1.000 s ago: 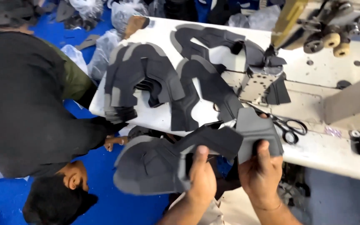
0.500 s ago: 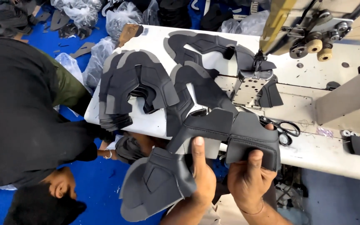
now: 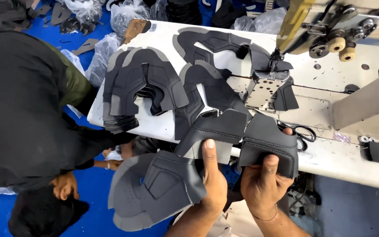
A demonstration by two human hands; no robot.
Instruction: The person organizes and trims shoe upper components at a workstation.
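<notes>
Left hand [image 3: 213, 184] and right hand [image 3: 262, 186] both pinched one dark shoe upper [image 3: 224, 145], thumbs on top, held just off the near edge of the white bench [image 3: 330, 162]. Its long axis ran left-right; the grey end hung lower left, nearer the left hand.

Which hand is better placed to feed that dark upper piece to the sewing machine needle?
Probably the right hand: it grips the end of the shoe upper piece nearest the sewing machine. The left hand pinches the middle, with the grey panel hanging off the white table.
</notes>
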